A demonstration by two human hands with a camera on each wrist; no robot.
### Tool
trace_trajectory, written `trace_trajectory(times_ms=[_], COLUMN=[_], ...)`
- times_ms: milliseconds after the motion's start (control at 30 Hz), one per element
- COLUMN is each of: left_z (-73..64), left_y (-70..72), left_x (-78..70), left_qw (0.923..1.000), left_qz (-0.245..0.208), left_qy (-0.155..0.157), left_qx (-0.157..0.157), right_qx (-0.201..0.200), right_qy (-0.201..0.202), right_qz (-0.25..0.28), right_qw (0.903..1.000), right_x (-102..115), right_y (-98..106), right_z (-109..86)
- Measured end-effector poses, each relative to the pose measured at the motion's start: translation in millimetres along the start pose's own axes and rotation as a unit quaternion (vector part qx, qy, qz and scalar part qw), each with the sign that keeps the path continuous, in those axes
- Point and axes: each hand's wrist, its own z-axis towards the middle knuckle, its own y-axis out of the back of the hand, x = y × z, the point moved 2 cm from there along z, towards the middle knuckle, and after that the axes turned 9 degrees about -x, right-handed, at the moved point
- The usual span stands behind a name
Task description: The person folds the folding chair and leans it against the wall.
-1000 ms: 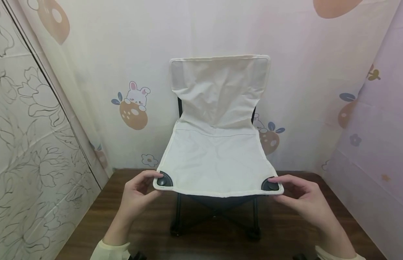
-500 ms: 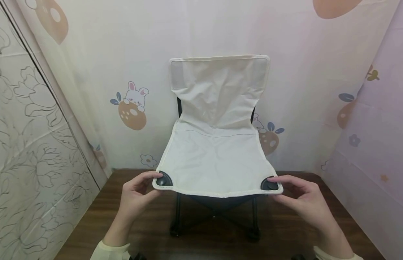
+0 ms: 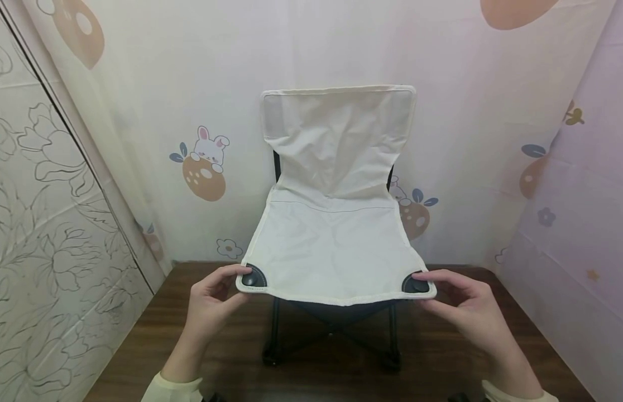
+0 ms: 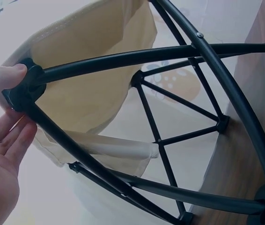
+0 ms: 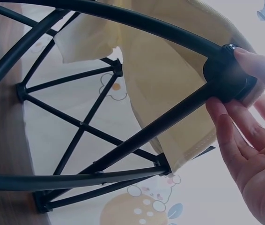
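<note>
A folding camp chair point(image 3: 336, 245) with a cream fabric seat and back stands unfolded, facing me. My left hand point(image 3: 213, 298) pinches its front left corner, fingers on the dark corner patch point(image 3: 253, 276) and thumb below. At the front right corner my right hand point(image 3: 467, 298) grips the same way, fingertips at the other patch. From underneath, the left wrist view shows the left hand point(image 4: 3, 136) around a black plastic joint point(image 4: 25, 86) where two tubes meet. In the right wrist view the right hand point(image 5: 249, 117) holds the matching joint point(image 5: 228, 72).
Black crossed legs point(image 3: 331, 335) stand on a dark wooden surface point(image 3: 191, 324). Behind hangs a pale curtain point(image 3: 467, 111) with bunny and fruit prints. A panel with flower line drawings point(image 3: 45, 223) borders the left, and pale printed cloth point(image 3: 568, 268) the right.
Both hands keep their hold on the chair's front corners, and the chair stays in place. Only the head view shifts very slightly.
</note>
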Motion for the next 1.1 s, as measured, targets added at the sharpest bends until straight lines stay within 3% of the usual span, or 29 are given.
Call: trace_trajectory(times_ms=[633, 1100], left_z=[-0.5, -0.4], left_y=[-2.0, -3.6], left_x=[1.4, 2.3], left_qw=[1.0000, 0.9999], left_qz=[0.003, -0.002], left_qy=[0.003, -0.004], left_qx=[-0.007, -0.010], right_qx=[-0.012, -0.024], right_qy=[0.003, 0.016], right_qz=[-0.022, 0.022], right_qw=[0.9997, 0.9993], right_x=[0.9, -0.2], right_y=[-2.2, -4.9], right_z=[0.7, -1.9])
